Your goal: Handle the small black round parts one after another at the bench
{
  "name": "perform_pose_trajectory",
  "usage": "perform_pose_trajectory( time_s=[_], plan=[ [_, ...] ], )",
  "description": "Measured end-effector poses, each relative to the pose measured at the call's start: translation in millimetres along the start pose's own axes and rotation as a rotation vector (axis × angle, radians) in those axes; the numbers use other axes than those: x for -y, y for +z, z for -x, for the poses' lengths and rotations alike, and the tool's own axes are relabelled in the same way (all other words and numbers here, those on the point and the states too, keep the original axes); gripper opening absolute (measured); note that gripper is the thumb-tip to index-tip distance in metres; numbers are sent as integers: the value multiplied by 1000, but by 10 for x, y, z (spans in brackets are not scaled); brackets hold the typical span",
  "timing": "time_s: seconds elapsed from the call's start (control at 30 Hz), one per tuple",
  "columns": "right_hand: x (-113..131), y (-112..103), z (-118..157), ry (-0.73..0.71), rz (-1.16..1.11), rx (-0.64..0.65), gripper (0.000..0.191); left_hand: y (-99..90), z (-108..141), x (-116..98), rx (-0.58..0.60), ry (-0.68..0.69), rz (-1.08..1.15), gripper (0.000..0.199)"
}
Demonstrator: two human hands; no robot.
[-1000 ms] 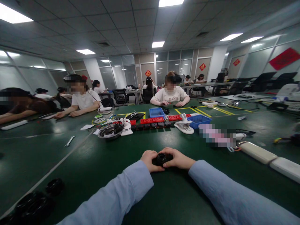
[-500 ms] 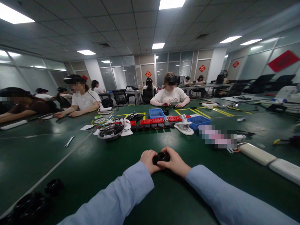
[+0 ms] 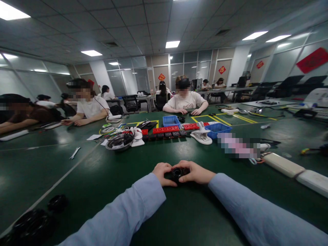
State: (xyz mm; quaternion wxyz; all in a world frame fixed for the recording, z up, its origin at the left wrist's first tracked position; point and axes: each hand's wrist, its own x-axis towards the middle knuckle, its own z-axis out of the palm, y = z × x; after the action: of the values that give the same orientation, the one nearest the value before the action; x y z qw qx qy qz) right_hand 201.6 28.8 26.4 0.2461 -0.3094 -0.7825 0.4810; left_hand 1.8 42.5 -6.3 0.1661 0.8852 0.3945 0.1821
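A small glossy black ring-shaped part with a round hole in its top sits between my hands, low over the green table. My left hand curls around its left side, with index finger and thumb against it. On the right, my right hand grips the same part, thumb across its front and fingers behind. The fingers cover much of its sides. Several similar black parts lie at the lower left, one small ring apart from a darker cluster.
Ahead lie red power strips, a white clamp base, blue bins and a metal bowl with cables. A wrench lies left. Long white bars are at right. Co-workers sit across the table.
My hands have spread slightly apart around the black part, the right one shifting right. Left fingers and thumb look more parted. My view has tilted a little.
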Motion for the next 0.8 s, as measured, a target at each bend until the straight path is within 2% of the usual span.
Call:
perform_pose_trajectory(
  time_s=[0.07,0.2,0.33,0.5,0.67,0.8],
  plan=[
    [-30,31,-5,6,-16,-52,45,12,-8,-6,-28,-41,18,46],
    [-73,98,-15,15,75,-247,43,26,-12,-27,-117,-158,84,39],
    [-73,150,-25,7,225,-368,39,17,3,-59,-143,-160,59,30],
    [-76,250,-42,8,300,-504,36,21,15,-170,-153,-172,-68,46],
    [-64,317,-58,53,319,-537,31,49,11,-307,-198,-295,-194,45],
    [-39,280,-53,53,291,-480,34,57,5,-307,-182,-300,-189,41]
  ],
)
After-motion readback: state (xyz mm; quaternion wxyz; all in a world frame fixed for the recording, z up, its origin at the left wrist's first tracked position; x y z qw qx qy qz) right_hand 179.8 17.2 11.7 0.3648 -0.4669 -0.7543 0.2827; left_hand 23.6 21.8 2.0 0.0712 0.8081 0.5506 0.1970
